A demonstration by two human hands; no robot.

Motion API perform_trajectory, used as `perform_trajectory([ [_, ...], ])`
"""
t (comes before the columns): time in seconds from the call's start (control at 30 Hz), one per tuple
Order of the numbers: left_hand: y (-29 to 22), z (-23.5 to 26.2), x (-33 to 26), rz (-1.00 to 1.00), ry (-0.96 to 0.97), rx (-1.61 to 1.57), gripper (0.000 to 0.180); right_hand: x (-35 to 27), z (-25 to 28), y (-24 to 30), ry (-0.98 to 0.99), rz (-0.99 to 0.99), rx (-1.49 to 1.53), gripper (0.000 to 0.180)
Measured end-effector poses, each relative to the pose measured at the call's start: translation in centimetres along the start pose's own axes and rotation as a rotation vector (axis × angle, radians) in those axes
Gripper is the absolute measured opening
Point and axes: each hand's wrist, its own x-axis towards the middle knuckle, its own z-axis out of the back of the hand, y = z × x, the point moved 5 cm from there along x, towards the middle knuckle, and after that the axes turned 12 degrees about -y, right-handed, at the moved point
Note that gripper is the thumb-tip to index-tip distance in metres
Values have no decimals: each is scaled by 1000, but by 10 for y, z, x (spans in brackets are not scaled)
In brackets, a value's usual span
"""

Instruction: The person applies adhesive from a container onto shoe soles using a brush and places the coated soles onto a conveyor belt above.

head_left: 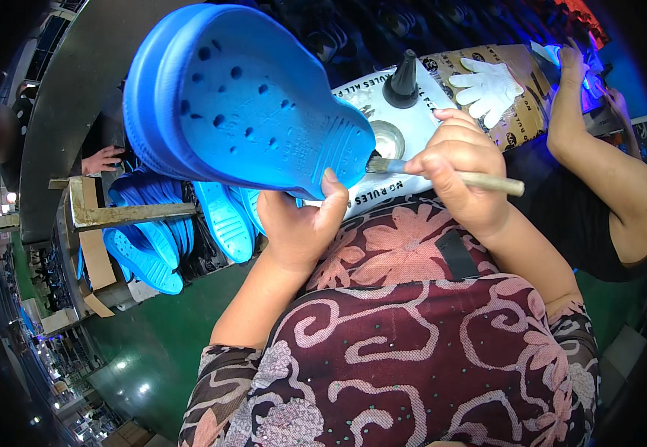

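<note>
My left hand (300, 225) grips the narrow end of a large blue foam shoe sole (264, 97), its thumb on the top face. Small holes dot the sole's broad end, and ribs cross the narrow one. Layered edges show along its left side; whether it is one piece or more stacked, I cannot tell. With my right hand (463, 170) I hold a wooden-handled brush (480, 181), fingers wrapped round the handle. The dark bristles touch or nearly touch the sole's narrow end. Just behind the brush sits a small round dish (388, 139), partly hidden.
A black cone-shaped bottle (402, 83) stands on a white printed sheet (361, 93). Beyond lies a white glove (486, 91) on brown cardboard (528, 112). More blue soles (223, 220) are piled at left beside a wooden bar (134, 215). A co-worker's arm (599, 156) is at right, another person's hand (102, 160) at left.
</note>
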Motion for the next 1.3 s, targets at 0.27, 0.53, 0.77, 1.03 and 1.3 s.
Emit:
perform_trajectory([
  [0.27, -5, -4, 6, -37, -3, -7, 36, 3, 10, 13, 72, 154, -207, 16],
  [0.53, -31, -1, 54, 517, 90, -298, 56, -11, 76, -23, -227, -49, -93, 21],
  [0.77, -120, -132, 87, 840, 1024, -633, 79, -55, 134, -51, -313, -135, -180, 23],
  [1.03, -220, -418, 247, 923, 633, -1182, 67, -66, 180, -67, -402, -331, -173, 24],
  [1.3, -159, -306, 154, 433, 1046, -1066, 64, -73, 183, -81, -446, -372, -98, 24],
])
